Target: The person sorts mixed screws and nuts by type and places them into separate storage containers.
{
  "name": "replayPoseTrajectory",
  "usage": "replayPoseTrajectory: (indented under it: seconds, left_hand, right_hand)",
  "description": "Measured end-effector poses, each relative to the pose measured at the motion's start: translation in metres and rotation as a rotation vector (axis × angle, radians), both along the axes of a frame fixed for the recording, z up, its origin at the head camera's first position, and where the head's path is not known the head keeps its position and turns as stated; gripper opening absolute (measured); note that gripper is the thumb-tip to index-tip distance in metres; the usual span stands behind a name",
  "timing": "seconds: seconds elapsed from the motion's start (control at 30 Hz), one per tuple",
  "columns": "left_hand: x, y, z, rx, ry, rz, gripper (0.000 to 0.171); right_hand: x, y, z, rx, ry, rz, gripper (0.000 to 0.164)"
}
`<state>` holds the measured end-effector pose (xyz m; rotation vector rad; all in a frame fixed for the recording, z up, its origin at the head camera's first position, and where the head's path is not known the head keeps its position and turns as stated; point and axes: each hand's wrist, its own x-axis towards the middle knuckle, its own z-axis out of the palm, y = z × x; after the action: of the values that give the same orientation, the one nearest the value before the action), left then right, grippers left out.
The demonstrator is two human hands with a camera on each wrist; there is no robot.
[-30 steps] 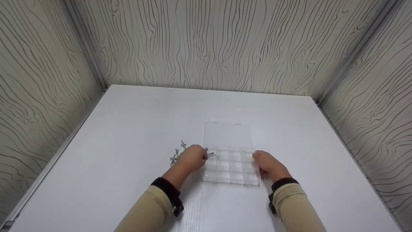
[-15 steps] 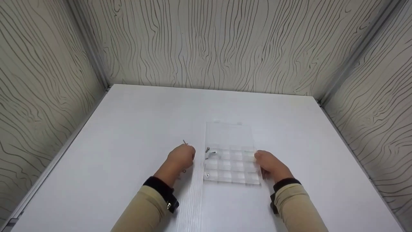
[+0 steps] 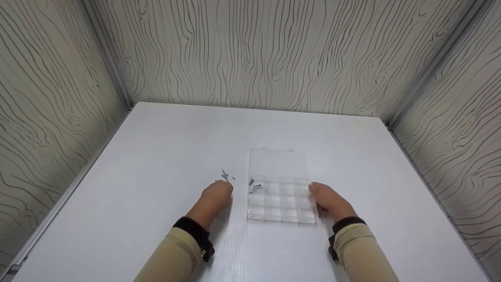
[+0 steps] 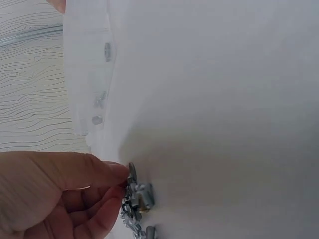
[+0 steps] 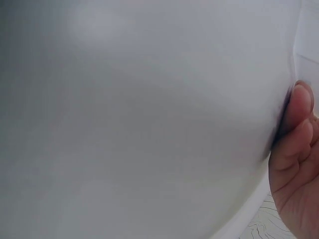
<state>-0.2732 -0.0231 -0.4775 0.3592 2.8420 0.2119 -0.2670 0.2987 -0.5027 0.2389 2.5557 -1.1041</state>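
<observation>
My left hand (image 3: pixel 217 193) is at the pile of small metal fasteners (image 4: pixel 134 211) on the table, left of the box. In the left wrist view its thumb and forefinger pinch at what looks like a washer (image 4: pixel 132 171) at the edge of the pile; the fingers partly hide it. The clear plastic compartment box (image 3: pixel 289 201) lies with its lid (image 3: pixel 278 162) folded back. My right hand (image 3: pixel 331 200) grips the box's right edge, its thumb at the top of that side. In the box's left column sit bolts (image 3: pixel 251 181) and a ring-shaped nut or washer (image 3: pixel 252 214).
Several loose screws (image 3: pixel 224 174) lie just beyond my left hand. The white table (image 3: pixel 176 137) meets wood-patterned panels (image 3: pixel 250 55) at the back and sides. Black bands (image 3: pixel 191 231) circle both wrists.
My left hand has moved left and toward me, from the box's left column to the loose fasteners. Bolts it had covered in that column now show. The right hand keeps its place.
</observation>
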Motion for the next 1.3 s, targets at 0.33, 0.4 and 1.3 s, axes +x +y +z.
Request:
replayPoseTrajectory:
  seconds: [0.33,0.4,1.3]
  left_hand:
    - [-0.0001,-0.0011,0.0020,-0.021,-0.021,0.014,0.019]
    - [-0.0010,-0.0026,0.0023,-0.019,-0.035,0.029,0.025]
    - [0.0032,0.0027,-0.0003,0.016,0.048,0.000,0.022]
  right_hand:
    - [0.0001,-0.0007,0.0008,0.002,-0.013,-0.007,0.035]
    - [-0.0003,-0.0007,0.0007,-0.003,-0.024,-0.014,0.035]
    - [-0.0009,-0.0003,-0.0007,0.022,0.000,0.014,0.032]
